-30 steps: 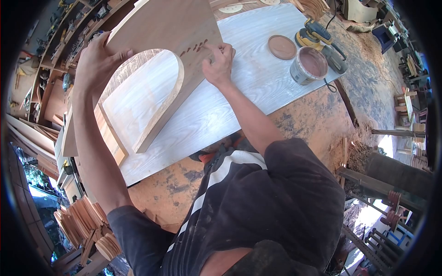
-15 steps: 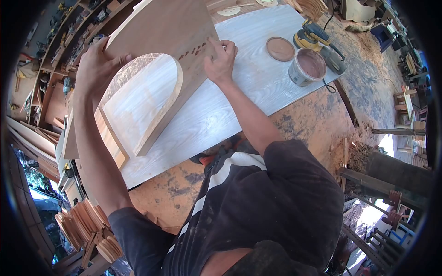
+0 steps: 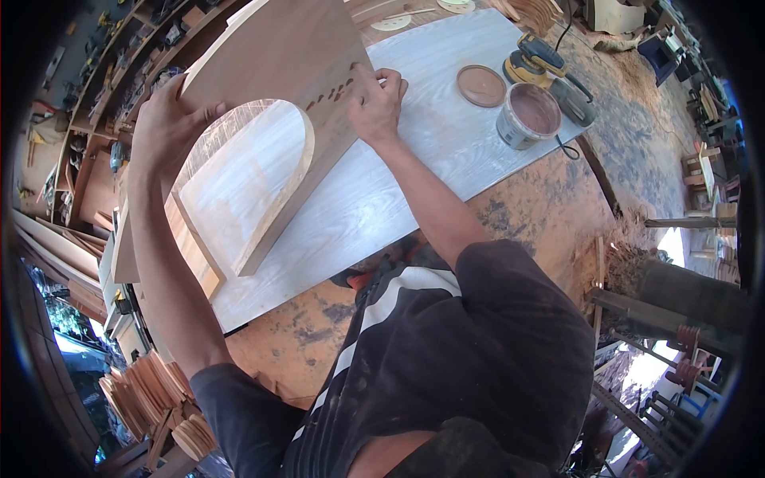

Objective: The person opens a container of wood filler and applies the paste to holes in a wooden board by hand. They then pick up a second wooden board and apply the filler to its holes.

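A wooden panel (image 3: 275,56) with a rounded arch cut-out stands tilted over the white wood-grained board on the bench. My left hand (image 3: 171,119) is closed around the panel's edge by the cut-out, thumb on the near face. Several dark reddish-brown filler marks (image 3: 328,95) run in a row across that face. At the right end of the row, my right hand (image 3: 378,103) has its index finger against the panel and its other fingers curled; anything inside them is hidden. An open tub of brownish paste (image 3: 530,115) stands to the right, beside its round lid (image 3: 481,86).
A yellow and black power sander (image 3: 538,60) with a cord sits behind the tub on the white board (image 3: 343,223). Sanding discs (image 3: 392,23) lie at the far edge. Shelves of tools (image 3: 96,103) are at the left, with stacked wooden pieces (image 3: 143,390) below.
The view has shifted slightly. My right hand stays at the end of the row of marks, its finger still on the panel, and my left hand keeps its hold.
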`<state>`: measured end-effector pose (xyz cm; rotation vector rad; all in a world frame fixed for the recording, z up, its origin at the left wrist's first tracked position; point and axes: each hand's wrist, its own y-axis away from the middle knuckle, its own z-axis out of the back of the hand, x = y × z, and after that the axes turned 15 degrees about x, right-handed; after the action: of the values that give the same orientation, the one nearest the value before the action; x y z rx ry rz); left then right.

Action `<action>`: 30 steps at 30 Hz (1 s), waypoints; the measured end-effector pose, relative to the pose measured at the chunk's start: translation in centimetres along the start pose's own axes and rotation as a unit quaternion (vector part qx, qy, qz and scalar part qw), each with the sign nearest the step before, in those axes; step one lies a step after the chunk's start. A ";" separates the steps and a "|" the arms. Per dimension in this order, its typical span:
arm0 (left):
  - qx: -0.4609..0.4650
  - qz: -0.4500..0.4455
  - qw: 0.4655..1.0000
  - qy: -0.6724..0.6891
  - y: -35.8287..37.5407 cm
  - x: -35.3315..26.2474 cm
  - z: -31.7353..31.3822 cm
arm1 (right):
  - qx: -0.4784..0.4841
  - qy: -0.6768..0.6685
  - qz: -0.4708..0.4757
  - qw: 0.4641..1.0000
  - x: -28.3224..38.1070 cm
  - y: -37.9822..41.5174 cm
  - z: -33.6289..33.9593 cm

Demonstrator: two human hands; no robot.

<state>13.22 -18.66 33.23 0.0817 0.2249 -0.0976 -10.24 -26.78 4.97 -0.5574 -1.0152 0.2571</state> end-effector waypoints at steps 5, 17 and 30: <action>0.001 0.013 1.000 -0.021 0.1 -0.1 0.0 | 0.009 0.009 0.010 1.000 -0.4 0.1 0.2; 0.008 0.008 1.000 -0.003 0.0 0.1 0.1 | -0.002 0.005 -0.021 1.000 -1.2 -0.4 0.7; 0.019 0.026 0.999 -0.001 -0.2 0.2 0.1 | -0.008 0.037 -0.011 0.999 -2.0 -0.4 0.9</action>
<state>13.43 -18.87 33.29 0.1252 0.2192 -0.0501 -12.10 -27.70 4.07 -0.5658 -0.9519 0.2082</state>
